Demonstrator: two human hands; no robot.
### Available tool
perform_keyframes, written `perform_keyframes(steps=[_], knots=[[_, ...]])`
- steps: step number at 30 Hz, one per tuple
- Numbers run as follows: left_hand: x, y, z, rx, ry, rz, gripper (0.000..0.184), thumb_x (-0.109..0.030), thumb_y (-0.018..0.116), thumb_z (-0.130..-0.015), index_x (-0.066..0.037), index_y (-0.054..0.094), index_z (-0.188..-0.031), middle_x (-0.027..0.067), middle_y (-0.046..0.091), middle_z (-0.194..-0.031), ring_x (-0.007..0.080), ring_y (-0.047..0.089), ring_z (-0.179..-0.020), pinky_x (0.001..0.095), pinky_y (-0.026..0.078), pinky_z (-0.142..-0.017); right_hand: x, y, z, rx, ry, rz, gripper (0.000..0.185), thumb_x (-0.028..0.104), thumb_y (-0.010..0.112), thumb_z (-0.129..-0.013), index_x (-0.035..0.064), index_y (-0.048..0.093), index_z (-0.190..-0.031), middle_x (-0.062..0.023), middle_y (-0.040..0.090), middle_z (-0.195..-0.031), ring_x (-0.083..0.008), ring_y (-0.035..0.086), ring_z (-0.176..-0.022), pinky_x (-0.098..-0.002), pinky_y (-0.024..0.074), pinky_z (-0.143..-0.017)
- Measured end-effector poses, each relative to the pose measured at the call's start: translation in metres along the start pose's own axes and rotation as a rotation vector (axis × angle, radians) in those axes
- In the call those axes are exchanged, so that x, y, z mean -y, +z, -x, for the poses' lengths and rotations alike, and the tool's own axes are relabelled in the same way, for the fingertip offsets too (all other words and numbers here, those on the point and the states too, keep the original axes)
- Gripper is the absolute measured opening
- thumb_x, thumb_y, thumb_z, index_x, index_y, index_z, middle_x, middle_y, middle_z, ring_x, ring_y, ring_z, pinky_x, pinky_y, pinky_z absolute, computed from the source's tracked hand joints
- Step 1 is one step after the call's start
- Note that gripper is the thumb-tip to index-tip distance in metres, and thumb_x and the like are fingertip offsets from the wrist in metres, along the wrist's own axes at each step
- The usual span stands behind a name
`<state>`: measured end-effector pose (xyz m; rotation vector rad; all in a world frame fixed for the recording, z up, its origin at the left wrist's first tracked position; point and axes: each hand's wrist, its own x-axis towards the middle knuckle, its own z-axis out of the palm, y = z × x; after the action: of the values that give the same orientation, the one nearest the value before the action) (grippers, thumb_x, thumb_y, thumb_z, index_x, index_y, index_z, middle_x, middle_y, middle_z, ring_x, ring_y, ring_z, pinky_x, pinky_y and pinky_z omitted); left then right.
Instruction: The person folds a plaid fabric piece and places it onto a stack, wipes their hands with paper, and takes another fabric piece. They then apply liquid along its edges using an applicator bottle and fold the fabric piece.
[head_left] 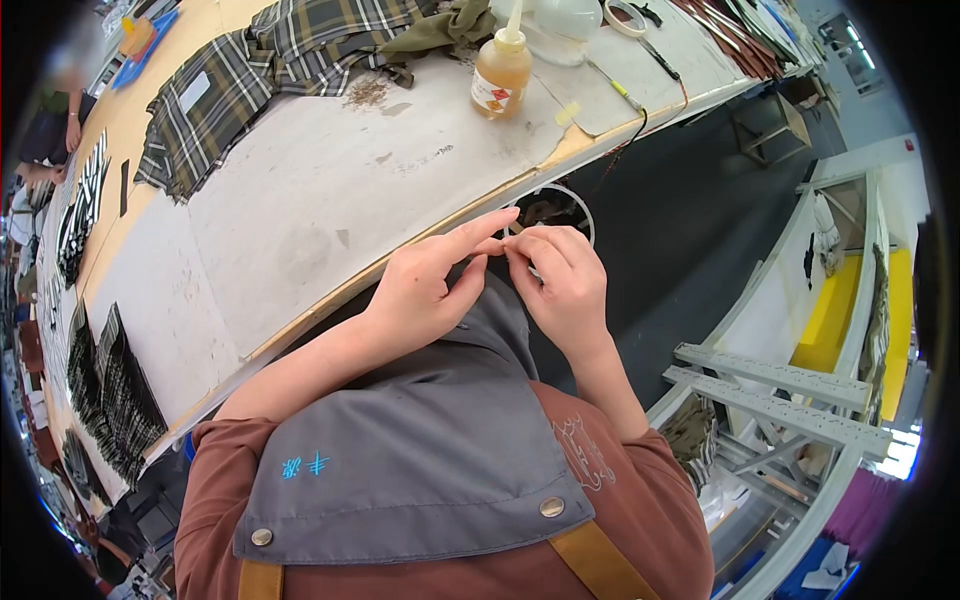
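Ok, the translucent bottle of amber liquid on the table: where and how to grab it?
I'd wrap the bottle's body around the white label with red diamonds, coming from the near wooden table edge. It looks upright, the body is broad and round, and that side is unobstructed. Avoid the slim pale nozzle, and the far side, crowded by clear plastic.

A garment workshop: plaid fabric (225,100), a glue-like bottle (501,76) and snips (660,60) lie on a long bench (300,210).
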<state>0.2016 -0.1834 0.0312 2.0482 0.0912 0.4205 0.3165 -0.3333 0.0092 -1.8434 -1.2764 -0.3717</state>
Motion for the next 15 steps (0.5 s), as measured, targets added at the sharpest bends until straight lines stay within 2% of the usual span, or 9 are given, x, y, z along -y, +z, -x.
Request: perform_keyframes(steps=[3,6,9,11,13,15], knots=[[0.0011,0.0004,0.0024,0.026,-0.056,0.029,0.057,0.009,0.056,-0.087,-0.011,0.056,-0.141,0.0081,0.076,-0.109,0.0151,0.072,-0.098,0.0275,0.054,-0.086,0.0000,0.0009,0.0015,0.019,-0.052,0.064,0.020,0.000,0.076,-0.074,0.0029,0.068,-0.092,-0.0056,0.066,-0.090,-0.0242,0.064,-0.084,-0.0357,0.0513,-0.076],[0.0039,0.0012,0.0045,-0.011,0.021,0.003,0.058,0.009,0.056,-0.087,-0.011,0.056,-0.141,0.0075,0.076,-0.108,0.0126,0.072,-0.093,0.0263,0.054,-0.080,-0.0025,-0.0011,0.0015,0.066,-0.137,0.133,0.022,0.001,0.076,-0.073,0.0028,0.067,-0.093,-0.0064,0.065,-0.092,-0.0247,0.063,-0.086,-0.0360,0.0511,-0.078],[0.0022,-0.0007,0.0056,0.037,-0.068,0.035,0.058,0.009,0.055,-0.087,-0.011,0.055,-0.142,0.0069,0.076,-0.108,0.0105,0.070,-0.084,0.0253,0.053,-0.075,-0.0049,-0.0007,0.0018,0.109,-0.162,0.145,0.023,0.001,0.076,-0.072,0.0033,0.064,-0.092,-0.0073,0.064,-0.092,-0.0250,0.063,-0.087,-0.0365,0.0513,-0.078],[0.0026,-0.0001,0.0064,0.054,-0.050,0.033,0.061,0.008,0.056,-0.087,-0.012,0.052,-0.145,0.0059,0.077,-0.108,0.0091,0.066,-0.076,0.0246,0.052,-0.070,-0.0052,0.0003,0.0025,0.111,-0.150,0.133,0.024,0.000,0.076,-0.072,0.0037,0.063,-0.092,-0.0076,0.063,-0.092,-0.0253,0.062,-0.086,-0.0368,0.0512,-0.077],[-0.0001,-0.0019,0.0058,0.055,-0.054,0.044,0.062,0.008,0.056,-0.087,-0.012,0.051,-0.146,0.0057,0.076,-0.110,0.0091,0.066,-0.076,0.0248,0.051,-0.069,-0.0065,0.0017,0.0030,0.114,-0.140,0.120,0.025,-0.001,0.075,-0.071,0.0041,0.062,-0.091,-0.0079,0.063,-0.091,-0.0256,0.062,-0.084,-0.0372,0.0512,-0.077],[0.0013,-0.0019,0.0071,0.055,-0.062,0.054,0.064,0.008,0.055,-0.087,-0.013,0.050,-0.147,0.0056,0.076,-0.111,0.0090,0.065,-0.076,0.0251,0.051,-0.069,-0.0082,0.0041,0.0043,0.000,-0.083,0.103,0.027,-0.004,0.074,-0.069,0.0044,0.060,-0.090,-0.0076,0.062,-0.090,-0.0264,0.062,-0.082,-0.0370,0.0510,-0.073]])
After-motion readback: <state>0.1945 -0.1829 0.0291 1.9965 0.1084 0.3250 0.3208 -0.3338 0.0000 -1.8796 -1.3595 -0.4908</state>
